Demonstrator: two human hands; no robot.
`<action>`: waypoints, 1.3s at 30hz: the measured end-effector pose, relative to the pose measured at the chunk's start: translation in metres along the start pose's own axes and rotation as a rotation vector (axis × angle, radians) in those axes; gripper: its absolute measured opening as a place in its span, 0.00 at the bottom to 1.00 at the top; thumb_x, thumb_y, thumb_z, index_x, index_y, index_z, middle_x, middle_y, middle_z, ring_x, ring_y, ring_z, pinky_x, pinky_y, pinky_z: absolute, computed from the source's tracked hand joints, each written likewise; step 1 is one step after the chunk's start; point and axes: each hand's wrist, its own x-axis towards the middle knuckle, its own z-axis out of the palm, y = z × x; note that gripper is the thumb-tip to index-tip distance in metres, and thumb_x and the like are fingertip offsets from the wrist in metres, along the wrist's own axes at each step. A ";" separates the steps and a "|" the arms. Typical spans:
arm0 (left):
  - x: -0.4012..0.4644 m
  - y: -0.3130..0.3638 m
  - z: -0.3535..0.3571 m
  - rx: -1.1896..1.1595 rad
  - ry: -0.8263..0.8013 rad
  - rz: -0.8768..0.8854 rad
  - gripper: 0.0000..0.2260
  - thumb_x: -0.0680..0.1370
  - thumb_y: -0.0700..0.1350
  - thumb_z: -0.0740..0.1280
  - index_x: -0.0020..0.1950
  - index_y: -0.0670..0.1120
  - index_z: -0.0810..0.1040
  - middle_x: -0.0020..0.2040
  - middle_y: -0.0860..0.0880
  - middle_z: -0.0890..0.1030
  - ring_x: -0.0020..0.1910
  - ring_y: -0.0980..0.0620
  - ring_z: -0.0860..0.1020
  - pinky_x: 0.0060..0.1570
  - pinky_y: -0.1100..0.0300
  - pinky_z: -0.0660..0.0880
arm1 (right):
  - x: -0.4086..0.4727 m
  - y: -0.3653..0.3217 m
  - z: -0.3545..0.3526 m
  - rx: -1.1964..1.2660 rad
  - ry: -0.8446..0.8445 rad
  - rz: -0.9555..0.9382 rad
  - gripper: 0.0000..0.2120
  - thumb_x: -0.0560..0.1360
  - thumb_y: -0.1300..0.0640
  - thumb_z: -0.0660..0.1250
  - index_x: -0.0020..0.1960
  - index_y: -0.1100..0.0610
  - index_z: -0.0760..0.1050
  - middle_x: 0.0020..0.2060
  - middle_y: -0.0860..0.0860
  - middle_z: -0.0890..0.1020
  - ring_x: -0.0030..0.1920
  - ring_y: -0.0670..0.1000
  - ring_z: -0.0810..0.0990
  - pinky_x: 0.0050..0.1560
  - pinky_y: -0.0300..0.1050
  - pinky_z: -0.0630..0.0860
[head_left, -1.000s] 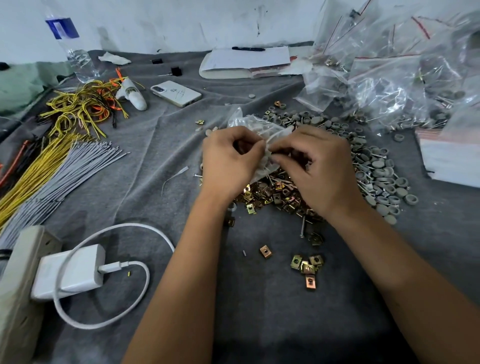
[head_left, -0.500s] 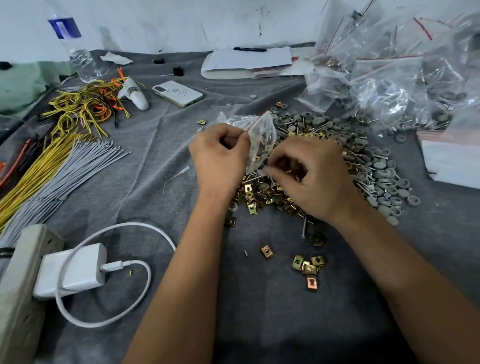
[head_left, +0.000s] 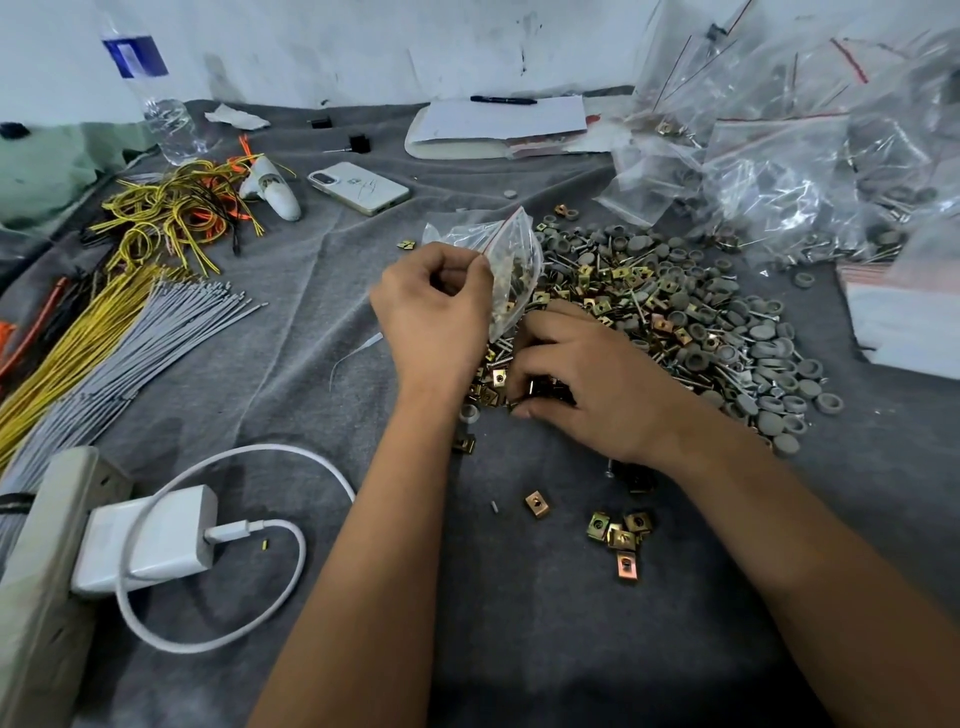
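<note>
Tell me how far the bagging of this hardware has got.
Done: several filled zip bags lie heaped at the far right. In hand: the left hand pinches a small zip bag by its mouth, with some parts inside, while the right hand curls its fingers into the brass clips. Left: a large loose pile of grey caps and screws and a few stray clips are not yet bagged.

A surface (head_left: 322, 291) draped in grey cloth carries a heap of brass clip nuts, screws and grey rubber caps (head_left: 691, 317), wire bundles (head_left: 104, 332), a phone (head_left: 358, 188), a water bottle (head_left: 156, 104), a charger (head_left: 150, 540), a notepad (head_left: 498, 122) and plastic bags (head_left: 779, 171).
</note>
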 end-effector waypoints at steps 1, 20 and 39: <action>0.000 0.000 0.000 -0.002 0.002 -0.003 0.06 0.76 0.38 0.72 0.40 0.47 0.85 0.31 0.54 0.82 0.29 0.62 0.77 0.33 0.67 0.72 | 0.000 0.001 -0.002 0.033 0.050 0.023 0.06 0.74 0.56 0.77 0.48 0.53 0.82 0.49 0.44 0.74 0.56 0.45 0.70 0.58 0.41 0.69; -0.001 -0.001 0.002 -0.019 -0.135 -0.008 0.05 0.76 0.37 0.74 0.41 0.44 0.85 0.29 0.56 0.79 0.27 0.61 0.75 0.30 0.68 0.70 | -0.003 0.005 -0.013 0.100 0.691 0.194 0.08 0.73 0.59 0.78 0.50 0.59 0.83 0.43 0.44 0.82 0.43 0.34 0.78 0.44 0.26 0.75; 0.003 -0.002 0.000 -0.063 0.068 -0.058 0.04 0.76 0.38 0.73 0.41 0.42 0.86 0.32 0.54 0.82 0.29 0.61 0.76 0.35 0.64 0.73 | -0.005 0.017 -0.011 0.114 0.129 0.157 0.04 0.77 0.59 0.73 0.49 0.52 0.80 0.45 0.42 0.79 0.47 0.42 0.77 0.50 0.36 0.70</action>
